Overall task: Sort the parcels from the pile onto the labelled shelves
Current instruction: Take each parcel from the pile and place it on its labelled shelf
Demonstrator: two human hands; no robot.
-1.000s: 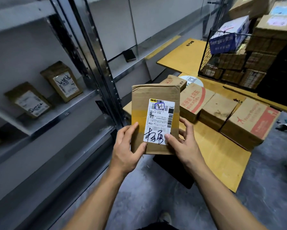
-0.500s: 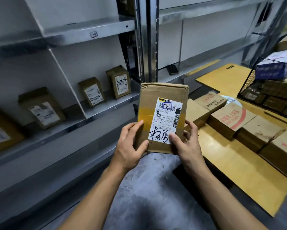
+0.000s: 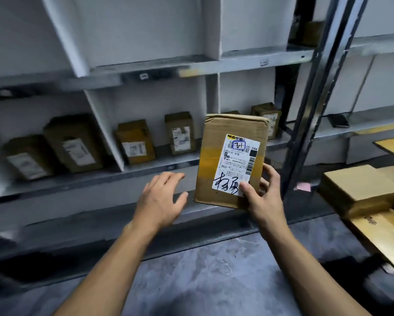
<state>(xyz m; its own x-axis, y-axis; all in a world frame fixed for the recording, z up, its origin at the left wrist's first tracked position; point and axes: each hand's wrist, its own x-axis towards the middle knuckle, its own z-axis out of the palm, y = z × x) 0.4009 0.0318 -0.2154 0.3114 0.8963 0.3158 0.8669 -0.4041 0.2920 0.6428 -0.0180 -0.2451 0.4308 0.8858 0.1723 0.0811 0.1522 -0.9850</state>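
Parcel [image 3: 216,156] is being gripped at its lower corner by the right hand [image 3: 263,197], thumb pressing on the label [image 3: 237,165]. Left hand [image 3: 159,197] is being held released, fingers spread, just left of the parcel and apart from it. Beyond both hands, several shelved parcels [image 3: 135,142] are being carried by the shelf [image 3: 145,172]. Right of the right hand, pile boxes [image 3: 360,188] are waiting. Task judged partly done.

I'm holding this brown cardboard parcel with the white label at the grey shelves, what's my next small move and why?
Probably reach the brown cardboard parcel forward onto the grey metal shelf: only your right hand grips it, at its lower corner, your left hand is open beside it, and brown boxes stand there.
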